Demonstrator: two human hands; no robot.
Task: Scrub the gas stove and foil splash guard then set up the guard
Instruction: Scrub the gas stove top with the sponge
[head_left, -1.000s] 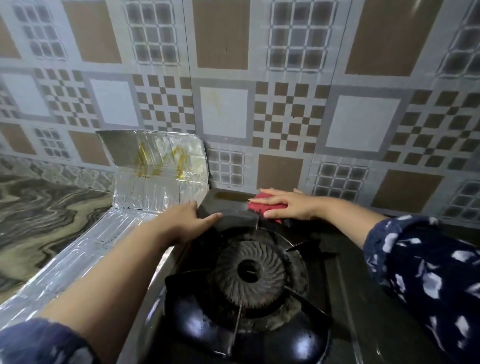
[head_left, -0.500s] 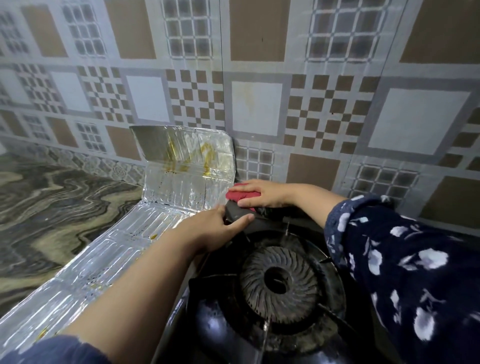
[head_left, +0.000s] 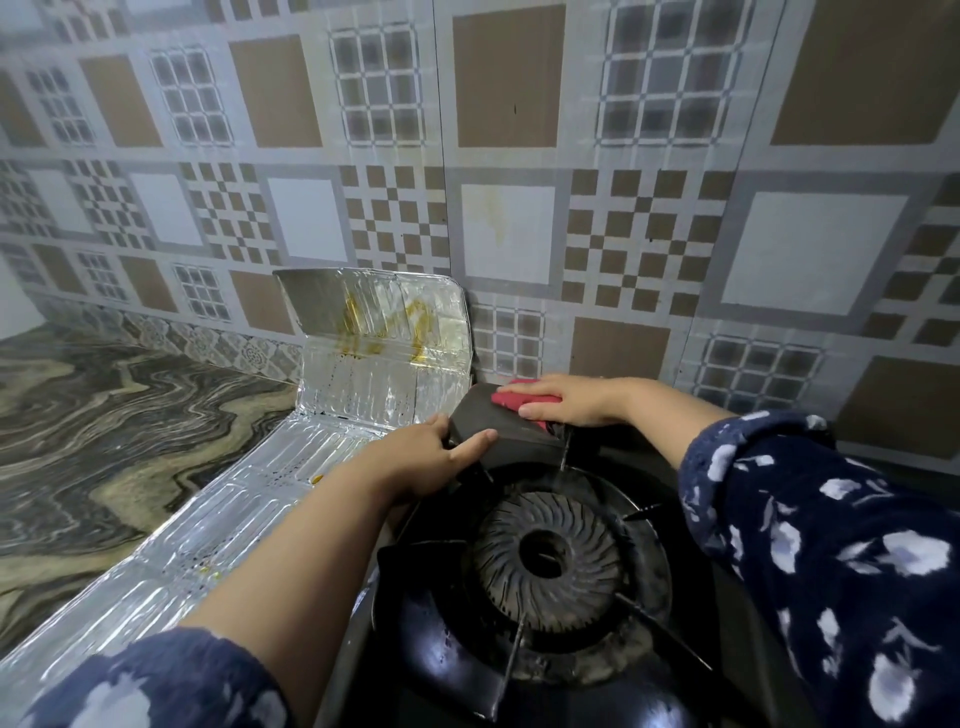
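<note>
Black and greasy-looking, the gas stove (head_left: 519, 597) fills the lower middle of the view, its round burner (head_left: 548, 558) ringed by a dark pan support. The stove stands at the back edge of the worktop (head_left: 104, 441), close against the patterned tile wall (head_left: 509, 156). The left hand (head_left: 421, 462) grips the stove's back left corner, fingers curled over the outer edge and thumb lying along the top surface. The right hand (head_left: 563, 400) lies flat, palm down, on a red scrub pad (head_left: 514, 397) pressed onto that same corner's top, next to the wall; its fingers are extended over the pad rather than closed around it. The two hands are near each other but apart. Both forearms are bare, with dark blue sleeves printed in white.

The foil splash guard (head_left: 260, 499) sits just beside the stove's left side. One long panel lies flat on the marbled worktop, running from the near left edge toward the wall, and its end panel (head_left: 384, 348) stands upright against the tiles, marked with yellow-brown streaks. A few small yellow specks dot the flat panel.
</note>
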